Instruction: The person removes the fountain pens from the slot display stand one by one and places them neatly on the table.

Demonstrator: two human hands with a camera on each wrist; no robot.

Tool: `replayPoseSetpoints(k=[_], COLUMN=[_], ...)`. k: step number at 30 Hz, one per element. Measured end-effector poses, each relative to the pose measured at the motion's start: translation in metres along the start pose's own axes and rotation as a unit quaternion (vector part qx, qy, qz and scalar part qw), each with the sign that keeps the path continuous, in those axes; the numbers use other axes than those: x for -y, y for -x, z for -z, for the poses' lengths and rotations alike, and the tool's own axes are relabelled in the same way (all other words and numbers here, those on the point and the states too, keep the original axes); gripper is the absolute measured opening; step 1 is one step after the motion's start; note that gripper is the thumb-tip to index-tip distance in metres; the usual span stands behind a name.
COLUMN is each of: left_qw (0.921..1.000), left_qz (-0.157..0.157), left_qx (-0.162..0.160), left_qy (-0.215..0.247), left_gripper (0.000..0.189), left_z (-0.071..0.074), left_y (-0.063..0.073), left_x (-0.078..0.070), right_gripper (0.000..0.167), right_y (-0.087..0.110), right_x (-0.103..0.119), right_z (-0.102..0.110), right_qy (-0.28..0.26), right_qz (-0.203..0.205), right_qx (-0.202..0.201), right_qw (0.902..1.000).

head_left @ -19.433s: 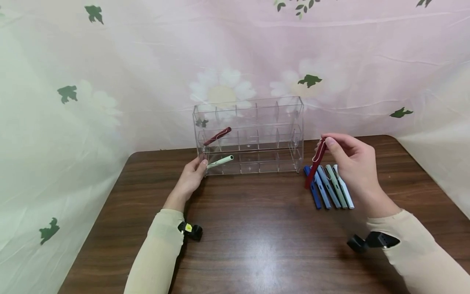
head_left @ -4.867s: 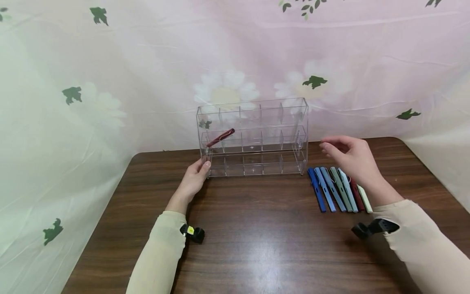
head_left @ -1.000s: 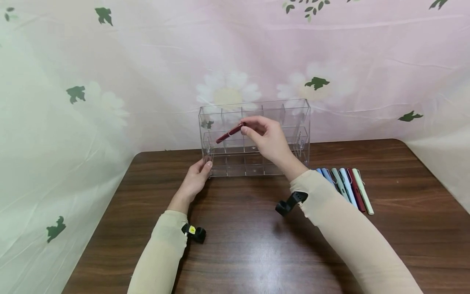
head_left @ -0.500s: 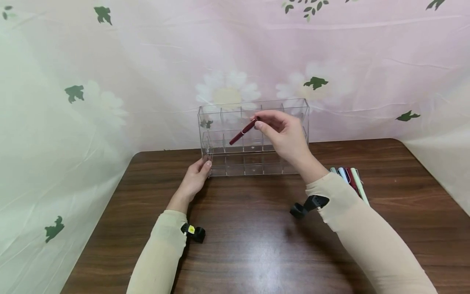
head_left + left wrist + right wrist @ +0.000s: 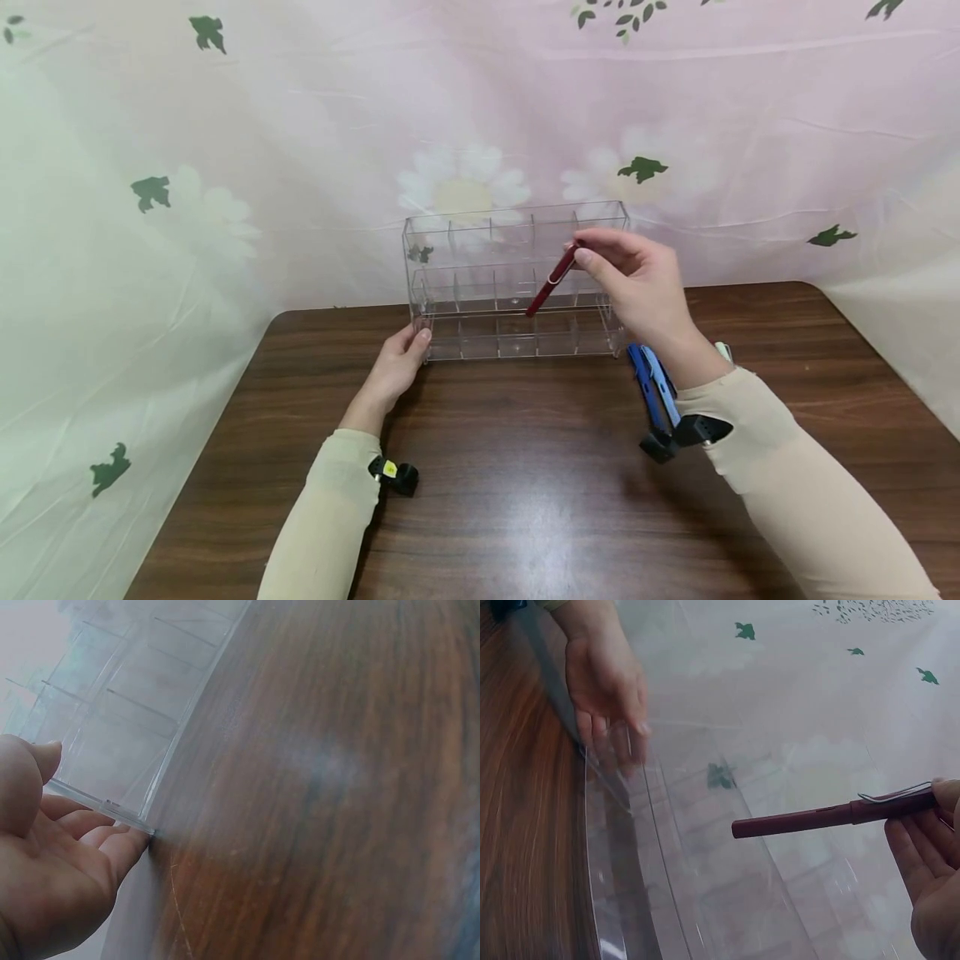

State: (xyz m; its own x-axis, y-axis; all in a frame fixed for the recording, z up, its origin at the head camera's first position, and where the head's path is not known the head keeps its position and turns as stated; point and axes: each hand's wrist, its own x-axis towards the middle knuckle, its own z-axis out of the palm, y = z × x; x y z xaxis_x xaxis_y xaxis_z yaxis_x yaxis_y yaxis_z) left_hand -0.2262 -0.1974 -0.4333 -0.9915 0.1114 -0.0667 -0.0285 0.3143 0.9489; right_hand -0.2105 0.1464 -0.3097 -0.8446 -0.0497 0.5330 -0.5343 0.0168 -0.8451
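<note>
A clear acrylic rack (image 5: 517, 346) with stepped rows of compartments stands at the back of the table. My left hand (image 5: 396, 367) holds its lower left side; in the left wrist view, that hand (image 5: 60, 862) has its thumb and fingers on either side of the clear panel. Before the rack's right part, my right hand (image 5: 648, 287) pinches a dark red pen (image 5: 551, 281) by its clip end, the other end slanting down to the left. The right wrist view shows the pen (image 5: 795, 823) and its silver wire clip in front of the compartments.
A dark blue pen (image 5: 647, 387) and a light blue pen (image 5: 663, 383) lie side by side right of the rack. A pale green pen end (image 5: 724, 352) shows behind the right wrist, which hides other pens. Printed cloth (image 5: 337, 167) hangs behind the table.
The dark red pen that leaned in the rack's left middle compartment is now in my right hand, carried rightward. Earlier, a pale green pen left the lower left compartment for the row. My left hand stays put.
</note>
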Motion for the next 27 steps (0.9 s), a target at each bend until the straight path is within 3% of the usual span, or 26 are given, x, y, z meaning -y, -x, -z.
replayPoseSetpoints(k=[15,27], left_qw=[0.9999,0.9999], left_qz=[0.009,0.010], left_qx=[0.003,0.004], left_qy=[0.008,0.000], left_gripper=[0.056,0.057], left_z=[0.000,0.000], left_y=[0.000,0.000], left_x=[-0.002,-0.001], right_gripper=[0.024,0.024], right_y=[0.017,0.034], right_x=[0.004,0.002], right_z=[0.046,0.088], right_qy=[-0.010,0.006], right_qz=[0.003,-0.030], right_qx=[-0.037,-0.086], right_qw=[0.9993,0.9958])
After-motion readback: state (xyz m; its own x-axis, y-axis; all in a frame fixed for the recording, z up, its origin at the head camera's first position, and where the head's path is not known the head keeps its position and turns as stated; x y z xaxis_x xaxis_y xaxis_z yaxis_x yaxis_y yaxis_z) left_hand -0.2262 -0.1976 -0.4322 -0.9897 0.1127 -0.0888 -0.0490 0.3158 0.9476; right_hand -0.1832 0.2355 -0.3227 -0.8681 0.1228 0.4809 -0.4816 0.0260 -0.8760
